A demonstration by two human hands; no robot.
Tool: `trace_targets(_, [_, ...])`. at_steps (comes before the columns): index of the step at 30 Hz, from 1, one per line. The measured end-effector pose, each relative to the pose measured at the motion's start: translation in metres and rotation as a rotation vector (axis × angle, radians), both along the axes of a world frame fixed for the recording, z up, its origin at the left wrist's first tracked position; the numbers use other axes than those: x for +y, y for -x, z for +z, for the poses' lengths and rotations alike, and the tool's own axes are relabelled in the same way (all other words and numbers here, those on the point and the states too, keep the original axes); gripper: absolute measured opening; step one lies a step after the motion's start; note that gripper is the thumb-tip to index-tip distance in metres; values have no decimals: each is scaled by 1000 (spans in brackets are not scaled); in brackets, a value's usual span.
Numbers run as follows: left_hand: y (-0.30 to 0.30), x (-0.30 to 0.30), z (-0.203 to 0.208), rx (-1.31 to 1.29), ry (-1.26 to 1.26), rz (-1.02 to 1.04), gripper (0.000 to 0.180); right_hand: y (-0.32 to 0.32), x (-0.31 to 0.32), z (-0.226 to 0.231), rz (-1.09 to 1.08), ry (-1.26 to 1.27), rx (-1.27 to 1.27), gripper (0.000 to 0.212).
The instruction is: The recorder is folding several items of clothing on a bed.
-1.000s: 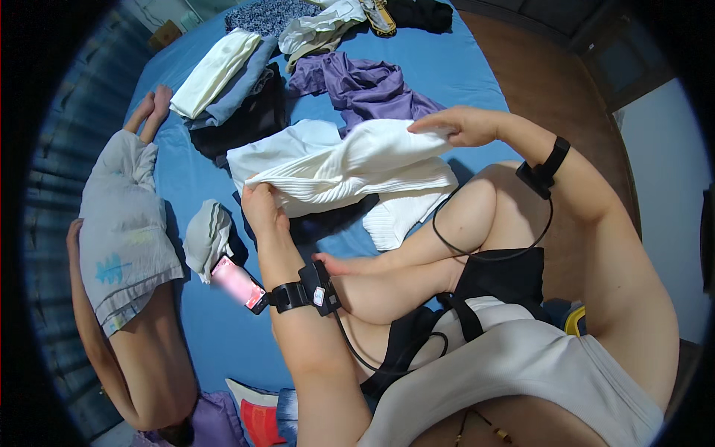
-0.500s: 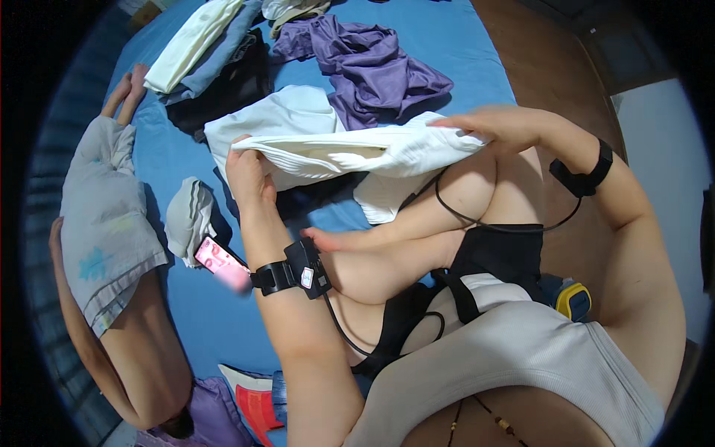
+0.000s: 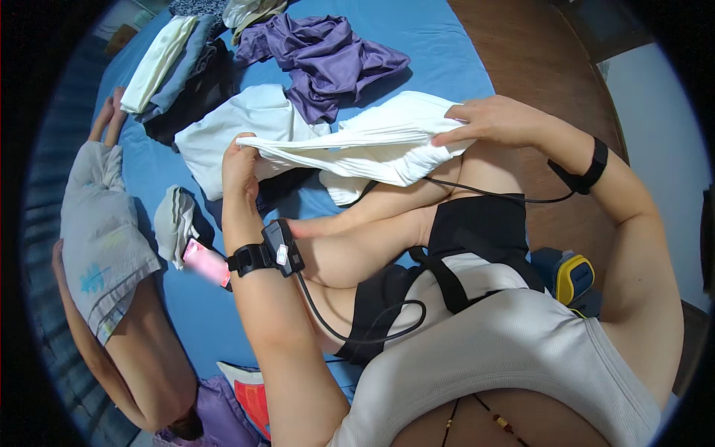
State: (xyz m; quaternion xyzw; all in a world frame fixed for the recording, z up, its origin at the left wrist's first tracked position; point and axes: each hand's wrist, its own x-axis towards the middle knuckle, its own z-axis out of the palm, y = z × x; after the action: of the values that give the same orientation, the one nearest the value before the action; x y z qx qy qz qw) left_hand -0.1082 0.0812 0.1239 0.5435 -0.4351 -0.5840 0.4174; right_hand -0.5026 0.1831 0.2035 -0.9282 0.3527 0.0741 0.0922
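A white ribbed garment [image 3: 402, 153] is stretched between my two hands above my crossed legs. My left hand [image 3: 240, 173] pinches its left end, fingers closed on the edge. At the other end my right hand [image 3: 497, 121] grips the cloth between thumb and fingers. Part of the garment hangs down by my shin. Just beyond it, another white cloth [image 3: 223, 134] lies spread on the blue bed sheet [image 3: 201, 320]. Black straps with cables sit on both my forearms.
Farther off lie a crumpled purple garment [image 3: 324, 56] and a stack with a folded cream garment [image 3: 159, 63]. At left another person [image 3: 149, 320] lies on the bed, near a phone [image 3: 205, 261] and a greyish cloth [image 3: 176, 223]. A yellow-black device [image 3: 573, 277] is at my right hip.
My right hand has shifted its hold and drawn the cloth's right end inward, bunching it; more cloth now shows beyond it. My left hand keeps its pinch. The whole view has shifted slightly.
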Motion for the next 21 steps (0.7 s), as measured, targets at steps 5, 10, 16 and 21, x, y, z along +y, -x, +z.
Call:
trace_targets(5, [-5, 5, 0, -29, 34, 81, 18, 0, -15, -17, -70, -2, 79, 59])
trace_targets(10, [-3, 3, 1, -31, 71, 54, 17, -15, -8, -18, -156, -37, 218, 50])
trace_targets(16, [-3, -1, -2, -53, 131, -13, 12, -41, 0, -14, 28, 309, 364, 38])
trace_targets(21, [-1, -5, -2, -32, 136, -1, 11, -59, -2, -40, -191, 97, 269, 21])
